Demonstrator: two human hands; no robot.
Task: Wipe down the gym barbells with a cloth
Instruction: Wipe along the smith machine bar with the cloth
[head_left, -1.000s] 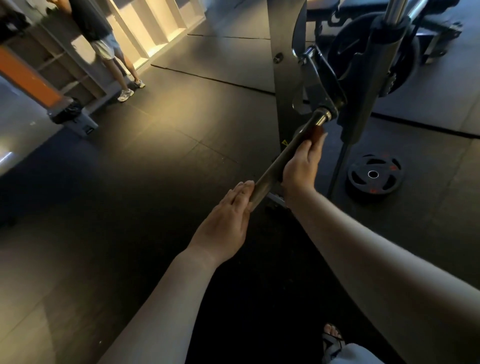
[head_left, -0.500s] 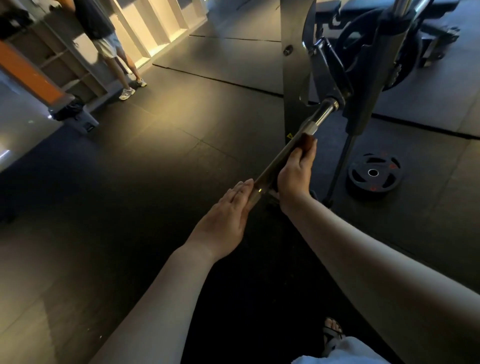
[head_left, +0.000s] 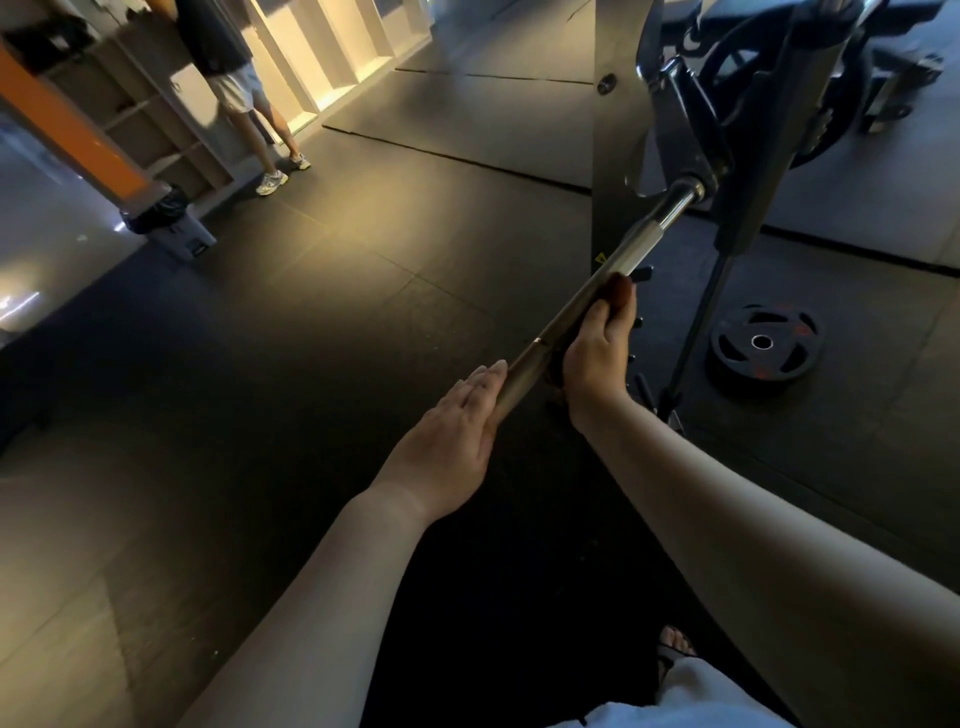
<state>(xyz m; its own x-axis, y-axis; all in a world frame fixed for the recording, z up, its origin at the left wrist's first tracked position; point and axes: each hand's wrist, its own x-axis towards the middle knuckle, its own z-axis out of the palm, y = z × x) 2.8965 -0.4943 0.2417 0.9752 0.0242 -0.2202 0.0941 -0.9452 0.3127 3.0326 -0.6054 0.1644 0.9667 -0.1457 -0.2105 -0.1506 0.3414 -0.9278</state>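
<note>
The barbell (head_left: 644, 236) slants across the middle of the view, its far end seated in the bracket of a dark rack upright (head_left: 618, 130) at upper right and its near end reaching toward the person. The right hand (head_left: 597, 358) wraps around the shaft from the right, fingers curled over a dark reddish cloth (head_left: 618, 288) pressed against the metal. Only a small part of the cloth shows past the fingertips. The left hand (head_left: 452, 441) lies flat, fingers straight and together, touching the near end of the bar from the left and gripping nothing. To the right, a black weight plate (head_left: 763, 343) lies flat on the rubber floor (head_left: 363, 270). At far left another person (head_left: 234, 78) stands by pale shelving (head_left: 145, 124).
</note>
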